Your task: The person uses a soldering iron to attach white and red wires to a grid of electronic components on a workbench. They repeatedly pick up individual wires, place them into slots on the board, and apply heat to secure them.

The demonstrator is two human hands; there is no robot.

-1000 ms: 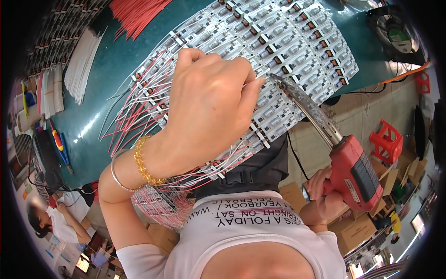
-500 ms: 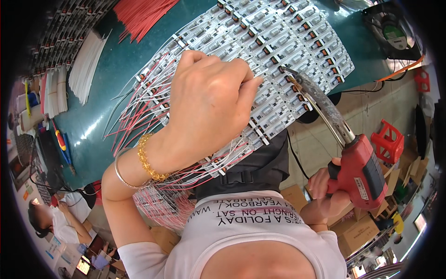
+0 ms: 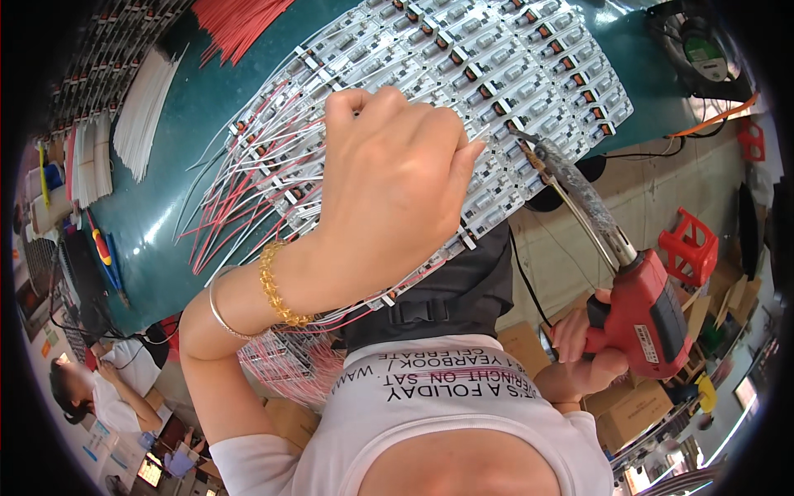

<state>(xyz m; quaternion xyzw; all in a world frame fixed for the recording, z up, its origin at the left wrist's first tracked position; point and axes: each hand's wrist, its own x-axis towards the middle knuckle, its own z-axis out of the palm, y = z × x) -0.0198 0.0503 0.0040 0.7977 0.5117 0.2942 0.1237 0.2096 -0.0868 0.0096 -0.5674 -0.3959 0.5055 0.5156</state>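
A large panel of small circuit boards (image 3: 529, 87) lies over the table's near edge, with rows of orange-and-black parts on it. Red and white wires trail from its left side. My left hand (image 3: 397, 169) is above the panel, back upward, fingers closed in a pinch. A thin white wire (image 3: 478, 135) pokes out beside its thumb; the fingertips are hidden. My right hand (image 3: 583, 343) grips a red soldering gun (image 3: 641, 318). Its tip points up and left, close over the boards and a short way right of my left thumb. Whether the tip touches a board I cannot tell.
On the green table (image 3: 157, 240) lie red wires (image 3: 240, 29), white wires (image 3: 149, 116) and pliers-like tools (image 3: 107, 256). A black fan-like device (image 3: 703, 58) stands far right. Beyond the edge are a red stool (image 3: 688, 248) and cardboard boxes (image 3: 633, 413). Another person (image 3: 124, 384) sits lower left.
My left hand has shifted slightly right, and the white wire's end now shows by its thumb. The soldering gun's tip has moved a little right and down. The panel has shifted slightly.
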